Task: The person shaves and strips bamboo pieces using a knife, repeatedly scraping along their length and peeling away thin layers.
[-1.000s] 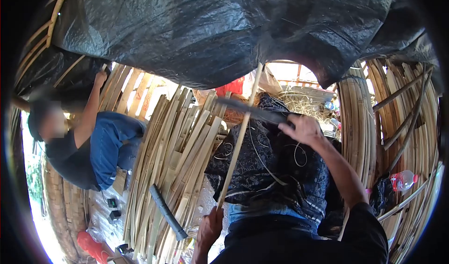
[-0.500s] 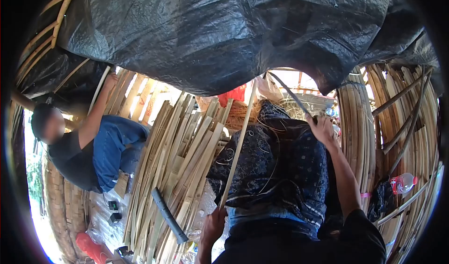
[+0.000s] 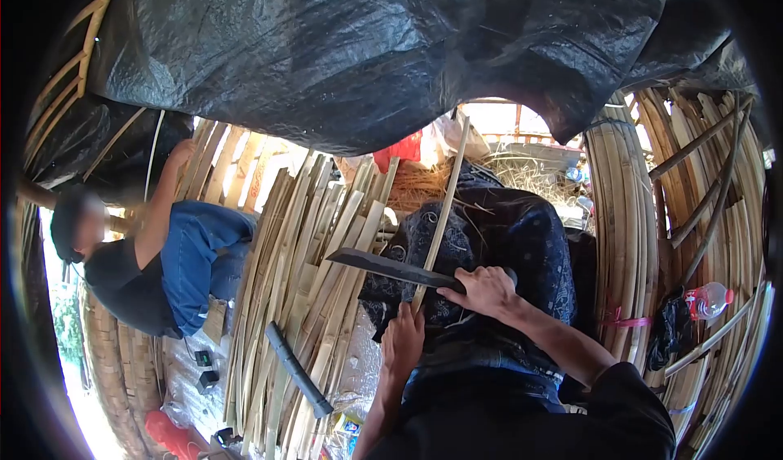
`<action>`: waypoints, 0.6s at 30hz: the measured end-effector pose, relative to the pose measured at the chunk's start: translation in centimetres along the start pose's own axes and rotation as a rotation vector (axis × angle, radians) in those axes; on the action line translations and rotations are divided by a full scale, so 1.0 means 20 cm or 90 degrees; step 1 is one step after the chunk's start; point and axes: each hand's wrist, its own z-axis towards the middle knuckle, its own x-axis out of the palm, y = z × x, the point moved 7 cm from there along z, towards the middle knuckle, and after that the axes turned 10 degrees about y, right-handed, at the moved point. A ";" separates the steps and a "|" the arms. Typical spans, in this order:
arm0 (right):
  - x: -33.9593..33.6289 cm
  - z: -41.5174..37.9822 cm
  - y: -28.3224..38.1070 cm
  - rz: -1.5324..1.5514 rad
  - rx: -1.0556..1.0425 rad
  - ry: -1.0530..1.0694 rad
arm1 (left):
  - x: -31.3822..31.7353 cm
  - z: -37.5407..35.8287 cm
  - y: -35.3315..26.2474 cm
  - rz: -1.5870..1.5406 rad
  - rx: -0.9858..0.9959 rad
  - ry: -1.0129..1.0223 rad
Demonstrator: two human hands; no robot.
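Observation:
My left hand (image 3: 403, 339) is closed around the lower end of a long, pale bamboo strip (image 3: 445, 207) that slants up and away over my lap. In my right hand (image 3: 483, 289) is the handle of a machete (image 3: 383, 266), its dark blade pointing left. The blade crosses the strip just above my left fingers. Dark patterned cloth (image 3: 522, 232) covers my legs beneath both hands.
To the left lies a pile of split bamboo strips (image 3: 314, 272) with a dark sheath-like piece (image 3: 298, 369) on it. Another person (image 3: 130, 256) sits beyond. Bundled bamboo (image 3: 621, 215) and a bottle (image 3: 708, 300) are at right. Black plastic sheeting (image 3: 326, 52) hangs ahead.
The machete came back from the far end and now lies across the strip near my left hand. My left hand rose slightly with the strip.

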 end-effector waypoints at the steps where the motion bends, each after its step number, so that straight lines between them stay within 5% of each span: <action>1: -0.01 -0.01 0.00 -0.021 -0.013 -0.020 | 0.01 -0.01 0.01 -0.002 -0.005 0.007; 10: -0.14 0.24 -0.35 -0.059 0.158 -0.131 | 0.01 -0.24 0.06 -0.057 0.053 -0.019; 11: -0.15 0.29 -0.38 -0.032 0.181 -0.062 | 0.00 -0.29 0.08 -0.057 0.051 -0.019; 18: -0.13 0.16 -0.12 -0.034 0.082 0.025 | -0.04 -0.35 0.14 -0.143 0.044 -0.027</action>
